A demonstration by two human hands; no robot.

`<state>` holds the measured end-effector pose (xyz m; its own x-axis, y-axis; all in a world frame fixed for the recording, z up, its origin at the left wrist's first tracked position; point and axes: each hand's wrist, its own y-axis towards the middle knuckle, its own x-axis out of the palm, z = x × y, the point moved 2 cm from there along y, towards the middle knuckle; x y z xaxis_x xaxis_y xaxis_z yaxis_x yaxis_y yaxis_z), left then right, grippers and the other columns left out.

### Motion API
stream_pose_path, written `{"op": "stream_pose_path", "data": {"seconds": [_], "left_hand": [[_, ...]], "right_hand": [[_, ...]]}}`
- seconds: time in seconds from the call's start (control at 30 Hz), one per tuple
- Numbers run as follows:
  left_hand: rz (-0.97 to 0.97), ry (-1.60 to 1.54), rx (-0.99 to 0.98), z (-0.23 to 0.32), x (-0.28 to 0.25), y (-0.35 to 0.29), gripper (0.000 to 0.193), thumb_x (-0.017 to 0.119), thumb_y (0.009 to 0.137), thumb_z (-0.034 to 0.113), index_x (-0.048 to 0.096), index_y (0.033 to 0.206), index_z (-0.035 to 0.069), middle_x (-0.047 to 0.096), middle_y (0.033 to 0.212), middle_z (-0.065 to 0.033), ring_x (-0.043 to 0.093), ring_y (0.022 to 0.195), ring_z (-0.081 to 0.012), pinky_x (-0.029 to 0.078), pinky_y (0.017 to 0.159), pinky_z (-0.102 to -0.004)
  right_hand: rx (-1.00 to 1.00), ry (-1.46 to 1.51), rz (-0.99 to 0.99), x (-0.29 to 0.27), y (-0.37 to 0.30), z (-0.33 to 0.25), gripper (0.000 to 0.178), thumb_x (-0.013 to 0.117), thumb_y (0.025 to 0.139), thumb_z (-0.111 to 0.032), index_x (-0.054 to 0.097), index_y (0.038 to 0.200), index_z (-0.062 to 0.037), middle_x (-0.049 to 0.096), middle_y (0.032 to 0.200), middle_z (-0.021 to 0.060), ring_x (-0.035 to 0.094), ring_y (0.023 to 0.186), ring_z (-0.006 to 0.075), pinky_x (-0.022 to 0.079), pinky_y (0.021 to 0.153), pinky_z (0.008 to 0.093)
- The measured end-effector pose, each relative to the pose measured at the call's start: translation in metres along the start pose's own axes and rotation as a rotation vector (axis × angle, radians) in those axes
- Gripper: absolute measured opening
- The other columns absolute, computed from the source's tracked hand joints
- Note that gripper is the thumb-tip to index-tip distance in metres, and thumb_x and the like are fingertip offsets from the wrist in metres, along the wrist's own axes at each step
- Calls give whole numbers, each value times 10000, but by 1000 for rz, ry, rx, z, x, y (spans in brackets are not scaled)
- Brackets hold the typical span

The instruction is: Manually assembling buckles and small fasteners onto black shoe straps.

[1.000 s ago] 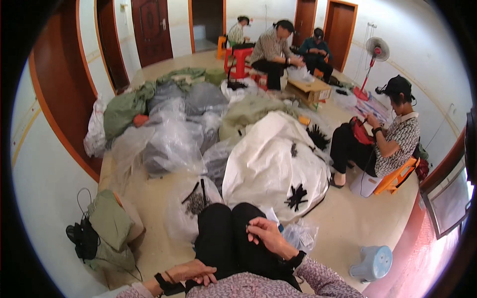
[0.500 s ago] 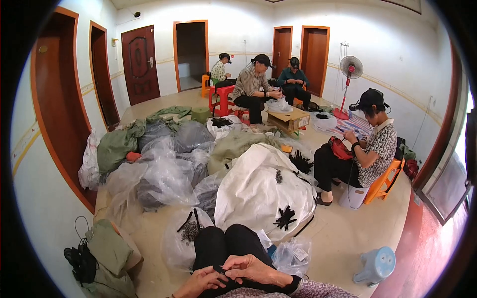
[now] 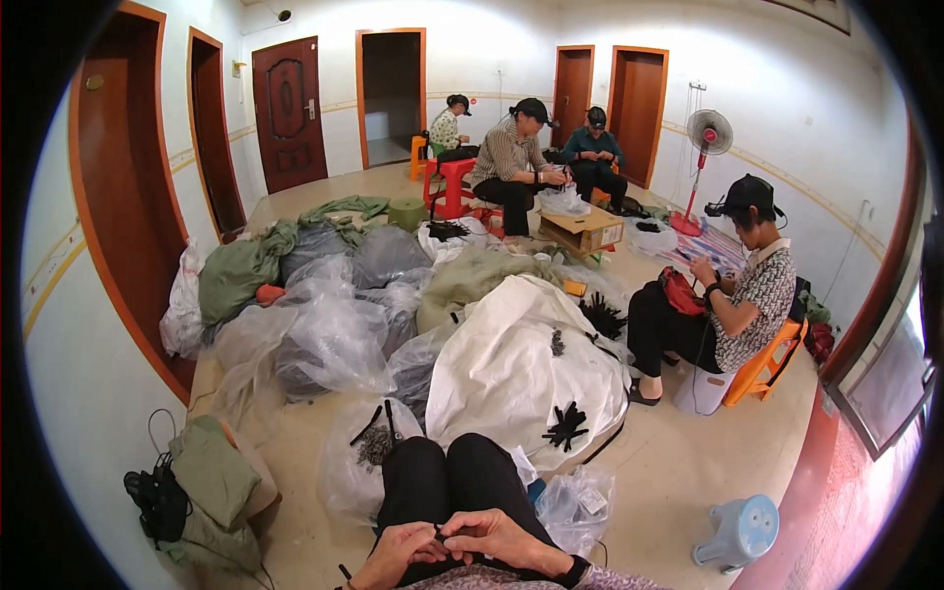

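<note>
Your left hand and right hand sit above your lap, fingertips pinching a small black piece between them; neither hand is nearer. Its long axis cannot be determined. Black strips lie ahead, rightward, on white sheeting.

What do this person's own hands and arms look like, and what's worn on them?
Both the left hand and right hand are gloveless. A black band circles the right wrist, beside a pale, pinkish patterned sleeve.
</note>
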<state>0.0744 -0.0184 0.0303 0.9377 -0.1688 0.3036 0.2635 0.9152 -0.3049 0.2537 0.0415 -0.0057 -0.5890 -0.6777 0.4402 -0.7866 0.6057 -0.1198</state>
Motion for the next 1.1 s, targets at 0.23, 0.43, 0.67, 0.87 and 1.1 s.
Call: {"op": "stream_pose_path", "data": {"seconds": [0.23,0.43,0.67,0.87,1.1], "left_hand": [[118,-6,-14,6,5,4,287,516,980,229,635,1120,7,681,906,-62,645,772,-107,516,698,-218],[178,205,33,-1,4,10,198,595,942,141,666,1043,-14,670,841,-47,614,723,-99,504,670,-215],[83,175,-73,4,6,15,218,575,958,202,645,908,1,635,763,-18,577,660,-92,468,611,-213],[17,244,-10,18,10,22,293,535,975,233,621,797,16,588,673,-5,524,606,-81,419,570,-226],[106,264,6,13,5,30,280,521,961,181,609,754,13,575,651,-7,505,597,-81,402,557,-239]], "right_hand": [[-3,-68,4,-8,3,3,195,662,913,-96,661,1094,-24,658,862,14,586,710,65,502,615,200],[94,-17,2,-15,3,12,208,663,910,-79,657,1106,-10,658,865,23,600,738,68,512,647,198],[107,-5,19,-23,5,13,172,653,916,-72,658,1073,-2,659,880,27,601,747,72,517,664,204],[75,70,-27,-27,7,9,188,663,905,-58,634,1084,-9,647,876,25,591,744,76,507,661,216],[52,34,24,-27,13,5,173,669,904,-65,616,1062,-16,615,823,16,576,718,78,488,635,220]]}}
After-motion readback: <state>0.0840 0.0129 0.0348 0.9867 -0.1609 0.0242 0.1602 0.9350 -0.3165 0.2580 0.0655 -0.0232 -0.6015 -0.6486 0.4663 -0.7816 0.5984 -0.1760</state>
